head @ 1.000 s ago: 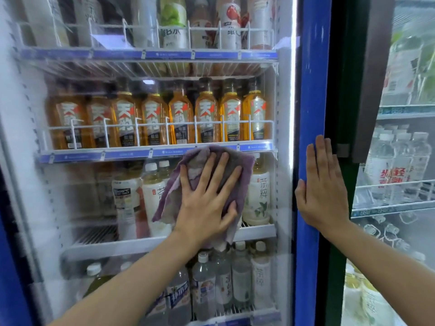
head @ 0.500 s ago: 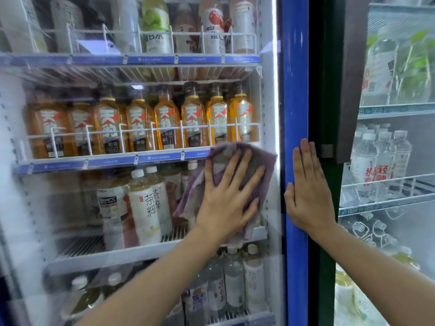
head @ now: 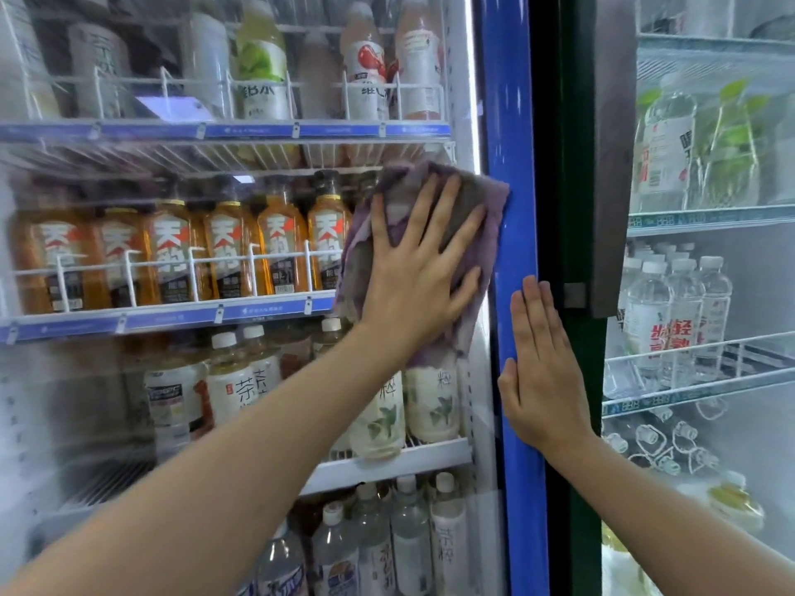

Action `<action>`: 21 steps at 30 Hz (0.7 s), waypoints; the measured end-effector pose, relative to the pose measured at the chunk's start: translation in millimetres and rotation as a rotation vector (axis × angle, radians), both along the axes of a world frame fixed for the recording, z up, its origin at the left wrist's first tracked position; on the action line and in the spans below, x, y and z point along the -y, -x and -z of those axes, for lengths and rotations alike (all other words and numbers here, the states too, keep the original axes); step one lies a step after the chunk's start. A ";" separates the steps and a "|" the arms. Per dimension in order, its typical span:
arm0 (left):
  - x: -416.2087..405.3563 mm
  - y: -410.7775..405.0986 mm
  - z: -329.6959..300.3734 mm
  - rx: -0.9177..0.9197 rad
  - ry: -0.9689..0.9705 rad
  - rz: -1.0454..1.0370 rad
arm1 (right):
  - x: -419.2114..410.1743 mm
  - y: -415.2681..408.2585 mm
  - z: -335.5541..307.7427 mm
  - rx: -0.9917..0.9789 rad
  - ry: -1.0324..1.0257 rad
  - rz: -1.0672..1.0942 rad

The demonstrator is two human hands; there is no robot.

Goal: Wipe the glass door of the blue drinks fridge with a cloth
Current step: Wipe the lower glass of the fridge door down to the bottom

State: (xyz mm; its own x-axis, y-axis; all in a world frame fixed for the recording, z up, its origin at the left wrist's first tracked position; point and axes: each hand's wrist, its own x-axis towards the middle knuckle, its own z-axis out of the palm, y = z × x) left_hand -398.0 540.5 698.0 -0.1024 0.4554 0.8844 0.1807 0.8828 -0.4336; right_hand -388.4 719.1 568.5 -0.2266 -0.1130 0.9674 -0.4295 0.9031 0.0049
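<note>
The glass door [head: 206, 380] of the blue drinks fridge fills the left and middle of the head view, with its blue frame [head: 512, 122] running down its right side. My left hand [head: 421, 268] lies flat with fingers spread on a purple-grey cloth [head: 477, 195], pressing it against the glass at the door's right edge, level with the shelf of amber bottles. The cloth's right corner touches the blue frame. My right hand [head: 542, 380] rests flat and empty on the blue frame, lower down.
Behind the glass are wire shelves with amber tea bottles [head: 223, 251], pale tea bottles [head: 232, 380] and water bottles [head: 408, 539]. To the right stands a second fridge with a dark green frame [head: 576, 165] and water bottles [head: 671, 311].
My left hand has slid the cloth up and to the right across the glass, from the middle shelf area to the door's right edge. My right hand has stayed flat on the blue frame.
</note>
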 end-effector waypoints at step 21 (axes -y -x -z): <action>-33.5 -4.2 106.9 0.076 -0.177 0.054 | 1.3 -13.1 -2.8 -0.075 0.058 -0.099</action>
